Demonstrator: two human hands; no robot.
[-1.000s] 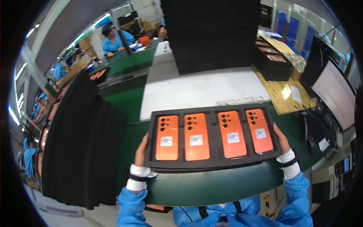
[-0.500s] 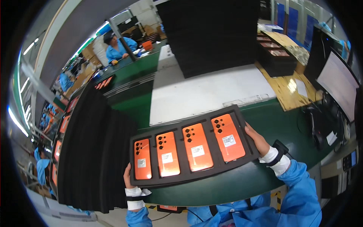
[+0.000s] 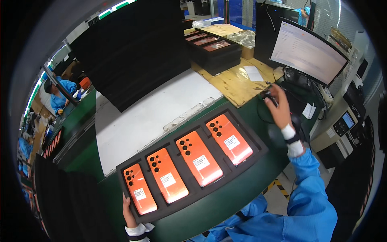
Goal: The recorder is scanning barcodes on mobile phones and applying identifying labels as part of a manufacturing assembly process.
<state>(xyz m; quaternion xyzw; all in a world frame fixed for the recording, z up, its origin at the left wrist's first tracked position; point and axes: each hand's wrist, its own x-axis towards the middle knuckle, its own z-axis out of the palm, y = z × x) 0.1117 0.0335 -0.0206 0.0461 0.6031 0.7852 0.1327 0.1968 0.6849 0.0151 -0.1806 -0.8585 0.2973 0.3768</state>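
A black foam tray (image 3: 161, 209) lies tilted over the green tabletop, with several orange phones (image 3: 199, 159) face down in its slots. Each phone has a cluster of dark camera lenses and a white label. My left hand (image 3: 128, 211) grips the tray's left end, thumb at the rim, other fingers mostly hidden. Off the tray, my right hand (image 3: 279, 105) reaches to the far right of the table, fingers curled on a small dark object (image 3: 267, 95). A thin black cable loops beside it; its kind is largely hidden by the fingers.
A computer monitor (image 3: 308, 50) and a grey printer-like machine (image 3: 338, 125) stand at right. Behind are a white board (image 3: 153, 117), a tall black stack (image 3: 133, 52) and stacked phone trays (image 3: 215, 58) on a yellow board. Black trays pile up at left; a co-worker (image 3: 60, 94) sits beyond.
My right hand has let go of the tray's right end and moved away to the dark object near the monitor. My left hand stays on the tray. The view has turned right.
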